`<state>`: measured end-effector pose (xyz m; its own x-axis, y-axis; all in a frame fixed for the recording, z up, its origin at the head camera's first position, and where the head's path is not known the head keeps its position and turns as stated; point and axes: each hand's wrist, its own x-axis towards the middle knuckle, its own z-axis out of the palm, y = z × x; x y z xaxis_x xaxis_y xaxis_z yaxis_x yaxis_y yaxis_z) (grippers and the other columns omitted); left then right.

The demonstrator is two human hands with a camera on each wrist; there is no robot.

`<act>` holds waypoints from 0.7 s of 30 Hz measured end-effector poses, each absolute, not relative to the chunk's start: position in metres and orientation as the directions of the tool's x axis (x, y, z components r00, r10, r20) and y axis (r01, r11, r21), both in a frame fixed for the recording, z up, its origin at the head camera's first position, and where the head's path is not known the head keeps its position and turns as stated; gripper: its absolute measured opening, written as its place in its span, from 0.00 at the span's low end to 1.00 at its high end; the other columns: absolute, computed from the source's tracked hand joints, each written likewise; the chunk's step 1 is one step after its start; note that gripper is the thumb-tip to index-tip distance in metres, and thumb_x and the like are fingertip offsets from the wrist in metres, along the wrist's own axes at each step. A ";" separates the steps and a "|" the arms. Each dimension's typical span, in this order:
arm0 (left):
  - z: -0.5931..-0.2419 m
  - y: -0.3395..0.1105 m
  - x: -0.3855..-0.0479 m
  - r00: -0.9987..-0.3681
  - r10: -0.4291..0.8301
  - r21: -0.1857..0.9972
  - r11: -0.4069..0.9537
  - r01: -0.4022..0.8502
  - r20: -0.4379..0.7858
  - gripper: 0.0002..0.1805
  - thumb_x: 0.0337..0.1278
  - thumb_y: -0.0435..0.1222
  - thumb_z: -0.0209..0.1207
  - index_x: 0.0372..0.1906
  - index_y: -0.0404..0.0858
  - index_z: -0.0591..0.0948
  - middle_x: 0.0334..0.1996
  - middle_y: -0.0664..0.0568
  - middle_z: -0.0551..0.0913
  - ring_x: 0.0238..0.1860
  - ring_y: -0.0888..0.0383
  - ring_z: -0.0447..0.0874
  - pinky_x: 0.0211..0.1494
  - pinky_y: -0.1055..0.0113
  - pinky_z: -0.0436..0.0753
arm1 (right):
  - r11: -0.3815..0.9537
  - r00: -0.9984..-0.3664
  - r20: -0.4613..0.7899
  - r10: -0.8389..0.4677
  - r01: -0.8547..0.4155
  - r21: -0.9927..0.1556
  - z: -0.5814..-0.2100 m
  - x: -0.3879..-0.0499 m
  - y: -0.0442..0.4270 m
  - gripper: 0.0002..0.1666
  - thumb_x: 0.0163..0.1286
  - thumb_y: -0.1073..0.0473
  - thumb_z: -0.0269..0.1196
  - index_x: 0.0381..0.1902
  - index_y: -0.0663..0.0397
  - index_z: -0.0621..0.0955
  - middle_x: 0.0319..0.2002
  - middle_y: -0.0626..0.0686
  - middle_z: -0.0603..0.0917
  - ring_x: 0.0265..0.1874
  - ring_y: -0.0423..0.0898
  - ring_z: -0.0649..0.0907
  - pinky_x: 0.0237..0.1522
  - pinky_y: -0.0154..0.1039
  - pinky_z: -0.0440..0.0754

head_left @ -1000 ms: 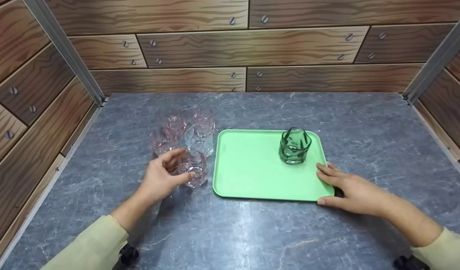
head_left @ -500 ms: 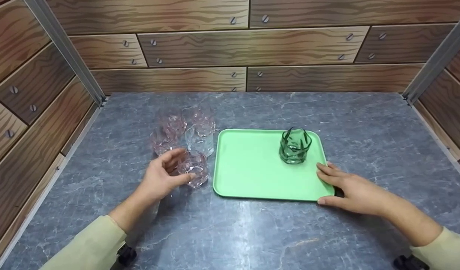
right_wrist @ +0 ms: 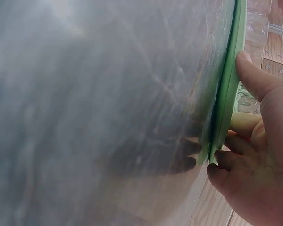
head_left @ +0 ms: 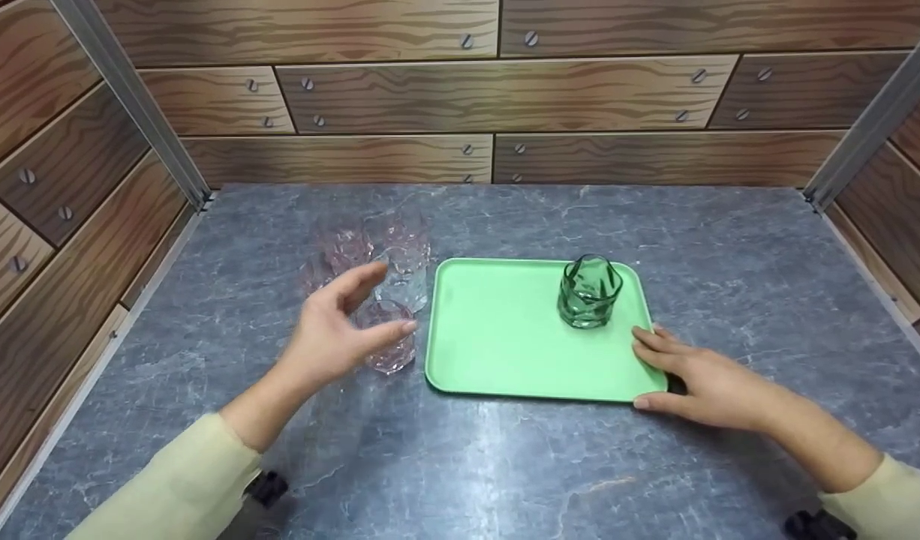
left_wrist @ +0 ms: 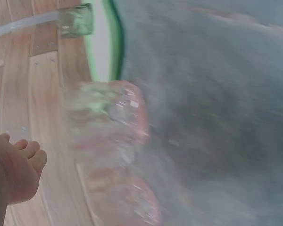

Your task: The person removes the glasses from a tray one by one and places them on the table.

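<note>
My left hand [head_left: 329, 330] hovers in the head view with thumb and fingers spread wide, holding nothing. Just beyond its thumb stands a pale pink glass tumbler [head_left: 394, 356], partly hidden by the hand. At the lower right corner of a light green tray [head_left: 497, 334], my right hand [head_left: 711, 386] grips the rim, thumb on the near edge and fingers along the right side. A dark green tumbler [head_left: 589, 300] stands upright on the tray's right part. The left wrist view is blurred, with a pink tumbler [left_wrist: 132, 110] close to the tray's edge.
Behind the left hand stand a clear tumbler [head_left: 411, 289] and several pinkish ones, including one pink tumbler [head_left: 406, 238] at the back. The grey marbled table [head_left: 490, 465] is bounded by wood-patterned walls [head_left: 497, 97] at the back and sides.
My left hand has let go of the near pink tumbler and risen off it, its fingers spreading. The tumbler stays beside the tray. My right hand keeps its place on the tray.
</note>
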<state>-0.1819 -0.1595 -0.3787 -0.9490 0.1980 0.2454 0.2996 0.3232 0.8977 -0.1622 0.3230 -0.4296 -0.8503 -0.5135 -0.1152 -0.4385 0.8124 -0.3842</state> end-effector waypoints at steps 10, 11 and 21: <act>-0.352 -0.082 -0.209 -0.913 0.314 0.901 0.261 0.346 0.259 0.48 0.48 0.45 0.83 0.75 0.38 0.75 0.73 0.50 0.77 0.74 0.55 0.73 0.78 0.65 0.69 | 0.816 -0.850 -0.123 -0.512 -0.436 -0.380 -0.431 -0.162 0.322 0.55 0.72 0.26 0.63 0.79 0.62 0.69 0.82 0.61 0.60 0.79 0.71 0.57 0.71 0.79 0.60; -0.352 -0.073 -0.212 -0.912 0.319 0.905 0.252 0.343 0.257 0.48 0.48 0.44 0.83 0.75 0.38 0.75 0.72 0.50 0.77 0.73 0.55 0.73 0.77 0.66 0.70 | 0.815 -0.850 -0.120 -0.513 -0.437 -0.381 -0.431 -0.162 0.322 0.55 0.72 0.27 0.63 0.79 0.62 0.69 0.82 0.61 0.60 0.79 0.71 0.57 0.71 0.78 0.60; -0.368 0.008 -0.238 -0.917 0.362 0.921 0.277 0.275 0.165 0.50 0.48 0.51 0.82 0.77 0.43 0.74 0.73 0.53 0.77 0.74 0.53 0.72 0.76 0.63 0.72 | 0.814 -0.846 -0.136 -0.515 -0.434 -0.386 -0.429 -0.164 0.322 0.56 0.72 0.26 0.62 0.79 0.62 0.68 0.82 0.61 0.60 0.80 0.70 0.56 0.74 0.73 0.62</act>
<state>-0.2382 0.0081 -0.3676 -0.9175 0.3620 0.1648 0.2746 0.2765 0.9209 -0.1638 0.3219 -0.4285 -0.8464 -0.5150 -0.1357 -0.4336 0.8143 -0.3859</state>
